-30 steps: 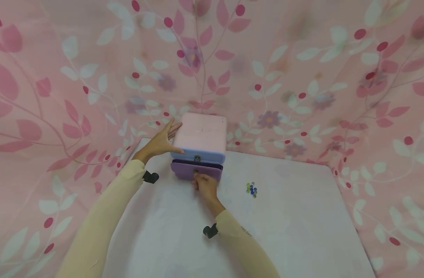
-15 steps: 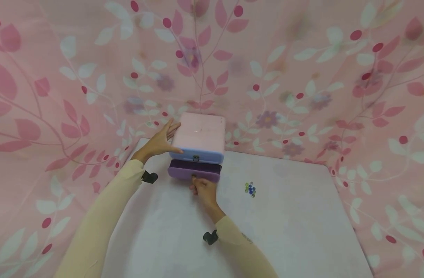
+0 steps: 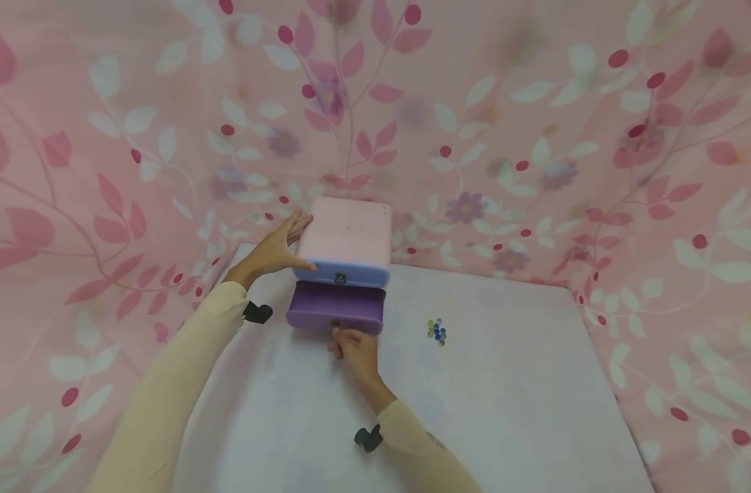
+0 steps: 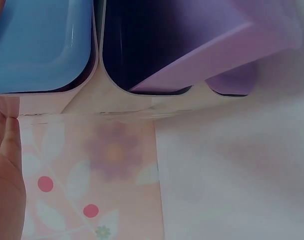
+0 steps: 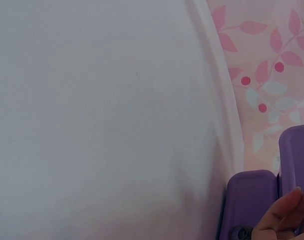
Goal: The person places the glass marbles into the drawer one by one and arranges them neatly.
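Note:
A small drawer cabinet with a pink top stands at the back of the table. Its blue top drawer is closed. Below it, the purple middle drawer is pulled well out, and the part of its inside that shows holds nothing. My right hand pinches that drawer's knob at the front. My left hand rests against the cabinet's left side, fingers extended, thumb on the blue front. A lower purple drawer with a dark knob shows in the right wrist view.
A small cluster of glass marbles, blue, yellow-green and clear, lies on the white tabletop right of the cabinet. Pink floral cloth hangs behind and at both sides.
The purple middle drawer has slid out toward me from slightly ajar to well open, with my right hand drawing back on its knob. My left hand stays on the cabinet.

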Motion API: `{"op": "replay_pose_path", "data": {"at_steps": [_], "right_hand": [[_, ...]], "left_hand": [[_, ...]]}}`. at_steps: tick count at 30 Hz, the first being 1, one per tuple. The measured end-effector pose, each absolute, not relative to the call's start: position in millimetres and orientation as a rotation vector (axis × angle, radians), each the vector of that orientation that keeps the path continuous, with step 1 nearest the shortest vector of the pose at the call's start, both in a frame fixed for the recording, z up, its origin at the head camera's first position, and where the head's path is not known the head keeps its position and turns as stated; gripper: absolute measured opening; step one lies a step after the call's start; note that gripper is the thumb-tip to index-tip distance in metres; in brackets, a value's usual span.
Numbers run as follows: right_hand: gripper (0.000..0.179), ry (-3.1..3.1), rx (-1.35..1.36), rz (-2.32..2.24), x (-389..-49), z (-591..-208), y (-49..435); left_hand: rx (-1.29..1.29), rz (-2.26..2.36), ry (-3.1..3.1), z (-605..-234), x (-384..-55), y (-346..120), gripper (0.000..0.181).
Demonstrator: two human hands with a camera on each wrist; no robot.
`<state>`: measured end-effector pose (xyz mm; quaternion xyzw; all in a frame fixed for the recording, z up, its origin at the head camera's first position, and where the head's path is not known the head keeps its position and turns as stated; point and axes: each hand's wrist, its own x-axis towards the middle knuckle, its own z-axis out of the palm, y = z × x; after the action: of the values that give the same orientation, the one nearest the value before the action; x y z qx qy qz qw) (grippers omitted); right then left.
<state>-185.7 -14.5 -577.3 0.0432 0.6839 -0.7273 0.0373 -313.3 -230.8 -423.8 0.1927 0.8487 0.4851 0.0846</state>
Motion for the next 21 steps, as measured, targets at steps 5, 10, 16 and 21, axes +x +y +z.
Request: {"op": "replay_pose_path", "data": {"at_steps": [5, 10, 16, 21], "right_hand": [[0.023, 2.072, 0.136, -2.242, -177, -579, -15], [0.020, 2.083, 0.119, -2.230, -169, -582, -14], [0.020, 2.103, 0.087, -2.190, -155, -570, -14], [0.017, 2.097, 0.063, -2.182, -140, -546, -12]], "left_hand": [[0.556, 1.405, 2.566, -426, -313, -231, 0.126], [0.554, 1.391, 2.592, -437, -322, -233, 0.125], [0.572, 1.312, 2.654, -445, -329, -238, 0.122], [0.573, 1.298, 2.638, -442, -328, -237, 0.123]]}}
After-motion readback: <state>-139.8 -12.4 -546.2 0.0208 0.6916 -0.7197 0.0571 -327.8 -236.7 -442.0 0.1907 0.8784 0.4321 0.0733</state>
